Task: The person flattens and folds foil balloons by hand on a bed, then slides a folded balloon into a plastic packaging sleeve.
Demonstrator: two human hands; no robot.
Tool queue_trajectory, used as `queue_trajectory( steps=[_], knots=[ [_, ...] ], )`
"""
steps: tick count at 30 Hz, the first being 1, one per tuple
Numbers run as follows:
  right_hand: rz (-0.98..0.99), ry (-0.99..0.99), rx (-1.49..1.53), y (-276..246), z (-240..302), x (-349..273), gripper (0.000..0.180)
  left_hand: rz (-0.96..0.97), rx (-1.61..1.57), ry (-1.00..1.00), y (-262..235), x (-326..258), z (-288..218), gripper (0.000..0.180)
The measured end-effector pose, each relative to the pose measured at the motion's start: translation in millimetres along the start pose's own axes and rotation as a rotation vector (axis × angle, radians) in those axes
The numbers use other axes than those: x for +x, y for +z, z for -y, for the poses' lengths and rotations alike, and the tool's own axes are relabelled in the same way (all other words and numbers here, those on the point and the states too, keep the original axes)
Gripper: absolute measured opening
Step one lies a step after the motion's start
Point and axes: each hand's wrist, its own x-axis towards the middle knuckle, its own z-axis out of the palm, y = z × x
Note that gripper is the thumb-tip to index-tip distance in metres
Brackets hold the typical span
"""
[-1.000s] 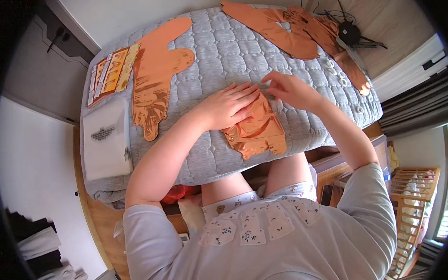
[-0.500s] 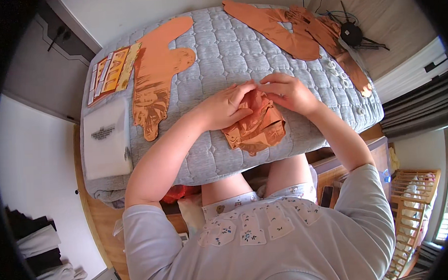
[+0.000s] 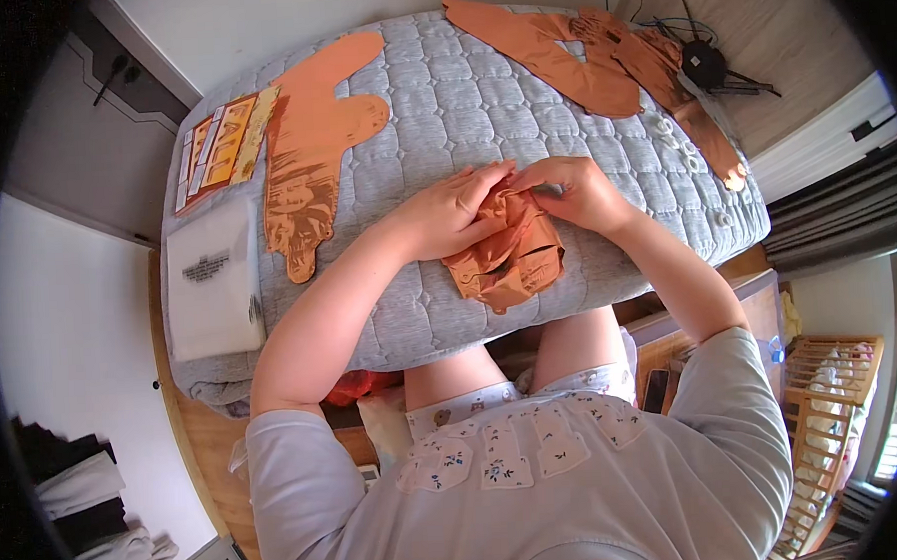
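Both hands meet over a crumpled orange foil balloon (image 3: 504, 253) lying near the front edge of the grey quilted mattress (image 3: 441, 110): the left hand (image 3: 451, 212) and the right hand (image 3: 577, 189) pinch its upper edge with curled fingers. A flat orange foil balloon (image 3: 308, 166) lies well to the left, beside a white pad (image 3: 211, 280) and an orange card packet (image 3: 221, 148).

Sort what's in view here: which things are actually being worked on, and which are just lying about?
In hand:
- crumpled orange foil piece, pinched at its top by left hand and right hand
- grey quilted pad under it

Lying about:
- flat orange foil shape
- more orange foil pieces
- orange printed card packets
- white plastic bag
- black cabled device
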Motion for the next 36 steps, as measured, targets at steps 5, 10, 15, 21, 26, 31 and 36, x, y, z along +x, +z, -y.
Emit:
queue_trajectory(
  steps=[5,10,15,21,26,31,36],
  knots=[
    [-0.040,-0.016,0.035,2,-4,-5,0.023,0.000,0.005,0.026,-1,0,-1,0.066],
    [-0.021,0.036,0.051,4,-3,-4,0.023,0.030,-0.006,0.005,0,2,2,0.066],
    [-0.067,0.019,-0.008,6,9,-1,0.021,0.003,0.026,0.011,0,1,2,0.062],
    [-0.079,0.039,-0.052,11,6,-11,0.025,-0.002,0.006,0.029,3,2,4,0.063],
    [-0.122,-0.066,-0.154,16,0,-12,0.023,0.067,0.019,-0.003,-3,2,0,0.064],
    [-0.077,-0.054,-0.205,20,-4,-14,0.025,0.068,-0.479,-0.074,-4,5,16,0.059],
    [-0.030,-0.048,-0.238,16,-1,-13,0.026,0.044,-0.376,-0.156,-7,14,3,0.047]
  ],
)
